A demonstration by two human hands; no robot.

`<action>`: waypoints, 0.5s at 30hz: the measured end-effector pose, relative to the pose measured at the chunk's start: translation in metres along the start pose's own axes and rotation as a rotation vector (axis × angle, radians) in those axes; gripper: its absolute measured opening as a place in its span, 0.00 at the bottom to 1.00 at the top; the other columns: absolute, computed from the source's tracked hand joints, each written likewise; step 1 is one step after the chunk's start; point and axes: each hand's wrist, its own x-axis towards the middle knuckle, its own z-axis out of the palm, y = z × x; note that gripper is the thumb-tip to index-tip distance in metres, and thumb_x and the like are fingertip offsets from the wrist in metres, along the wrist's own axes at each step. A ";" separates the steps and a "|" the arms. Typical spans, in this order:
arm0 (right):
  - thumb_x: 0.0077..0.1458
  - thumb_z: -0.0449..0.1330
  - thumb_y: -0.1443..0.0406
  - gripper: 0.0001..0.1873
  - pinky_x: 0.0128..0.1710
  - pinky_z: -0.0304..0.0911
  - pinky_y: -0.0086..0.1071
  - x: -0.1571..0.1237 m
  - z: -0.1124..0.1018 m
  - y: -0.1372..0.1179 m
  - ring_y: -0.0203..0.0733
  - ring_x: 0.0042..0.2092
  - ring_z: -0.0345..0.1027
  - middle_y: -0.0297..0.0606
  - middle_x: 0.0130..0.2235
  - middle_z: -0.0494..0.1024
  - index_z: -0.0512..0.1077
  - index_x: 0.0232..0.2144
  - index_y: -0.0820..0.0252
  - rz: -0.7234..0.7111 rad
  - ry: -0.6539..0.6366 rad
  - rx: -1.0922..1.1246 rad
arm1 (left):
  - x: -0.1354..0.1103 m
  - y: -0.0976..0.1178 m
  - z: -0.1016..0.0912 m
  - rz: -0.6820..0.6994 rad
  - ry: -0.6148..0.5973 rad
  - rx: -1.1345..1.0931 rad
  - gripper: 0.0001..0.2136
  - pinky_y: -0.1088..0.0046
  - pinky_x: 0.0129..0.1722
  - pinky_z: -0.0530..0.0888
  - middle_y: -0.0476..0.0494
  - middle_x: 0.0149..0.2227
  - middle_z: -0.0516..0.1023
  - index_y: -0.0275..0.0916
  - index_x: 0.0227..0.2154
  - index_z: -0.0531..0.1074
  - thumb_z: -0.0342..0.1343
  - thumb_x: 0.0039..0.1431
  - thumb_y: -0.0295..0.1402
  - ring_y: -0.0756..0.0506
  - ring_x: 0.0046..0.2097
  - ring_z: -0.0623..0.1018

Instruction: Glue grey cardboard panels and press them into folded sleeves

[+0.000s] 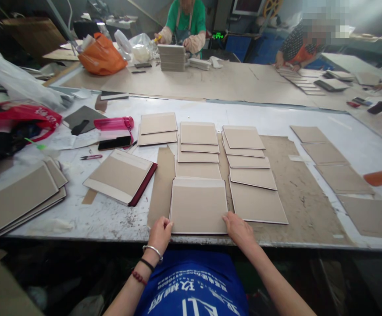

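Observation:
Near the table's front edge lies a tan cardboard panel (199, 208) with a pale strip along its far side and thin dark edges. My left hand (160, 235) pinches its near left corner, thumb against the edge. On the opposite side, my right hand (240, 228) grips the near right edge with closed fingers. Beyond the held panel runs an overlapping column of similar panels (198, 170). Another overlapping column (256, 197) is just to the right, and a shorter stack (158, 123) sits at the far left.
Left of my hands rests a panel stack with a dark red edge (120, 175), beside long grey boards (19, 197). A pink case (113, 123), a phone (114, 143) and snips (91, 157) lie behind. Tan sheets (337, 179) line the right. Two people work across the table.

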 end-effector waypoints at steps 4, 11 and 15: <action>0.60 0.39 0.59 0.15 0.34 0.58 0.33 0.001 0.001 0.000 0.42 0.39 0.69 0.38 0.39 0.74 0.64 0.36 0.55 0.017 -0.006 0.002 | -0.001 0.000 0.000 0.016 0.012 -0.001 0.08 0.73 0.28 0.63 0.50 0.20 0.67 0.40 0.17 0.61 0.47 0.50 0.31 0.48 0.27 0.69; 0.60 0.40 0.60 0.14 0.34 0.57 0.31 0.000 0.007 0.002 0.40 0.39 0.69 0.38 0.38 0.74 0.64 0.36 0.56 0.013 0.040 0.053 | -0.003 -0.001 -0.002 0.033 -0.013 -0.001 0.08 0.71 0.30 0.65 0.48 0.21 0.68 0.41 0.18 0.61 0.46 0.49 0.35 0.46 0.29 0.70; 0.60 0.40 0.58 0.14 0.33 0.57 0.30 0.000 0.007 0.002 0.39 0.38 0.69 0.37 0.37 0.74 0.63 0.36 0.55 0.039 0.033 0.066 | -0.001 -0.003 -0.001 0.034 -0.021 0.013 0.08 0.71 0.31 0.66 0.48 0.22 0.69 0.41 0.19 0.62 0.46 0.49 0.36 0.46 0.29 0.71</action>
